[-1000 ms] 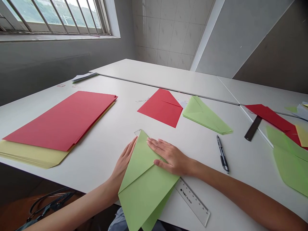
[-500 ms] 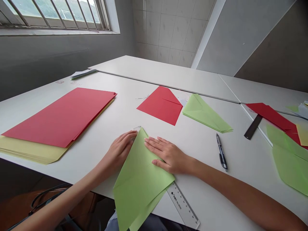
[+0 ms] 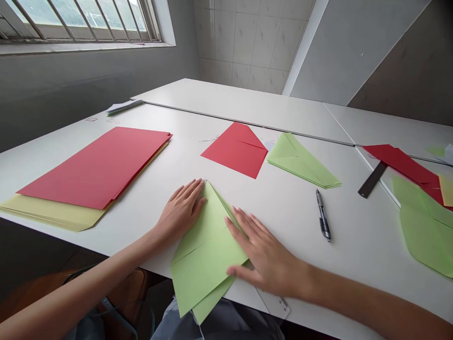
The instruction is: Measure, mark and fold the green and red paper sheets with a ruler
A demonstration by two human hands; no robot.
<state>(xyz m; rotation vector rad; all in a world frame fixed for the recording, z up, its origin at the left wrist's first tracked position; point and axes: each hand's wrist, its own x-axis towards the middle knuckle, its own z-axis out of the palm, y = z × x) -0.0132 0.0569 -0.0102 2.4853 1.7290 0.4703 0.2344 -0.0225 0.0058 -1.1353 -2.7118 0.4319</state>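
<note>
your left hand [image 3: 182, 210] and right hand [image 3: 264, 250] lie flat, fingers spread, gripping nothing, pressing the folded green paper [image 3: 207, 250] that overhangs the near edge of the white table [image 3: 290, 208], beside a pen [image 3: 322, 221]

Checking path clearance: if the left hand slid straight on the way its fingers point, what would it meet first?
Probably the folded red paper. The left hand rests on the green paper, pointing toward the far right; only bare table lies between, as far as the view shows.

Nothing legible: print on the ruler [image 3: 281, 306] and the small table stickers [image 3: 91, 119] is too small
</note>
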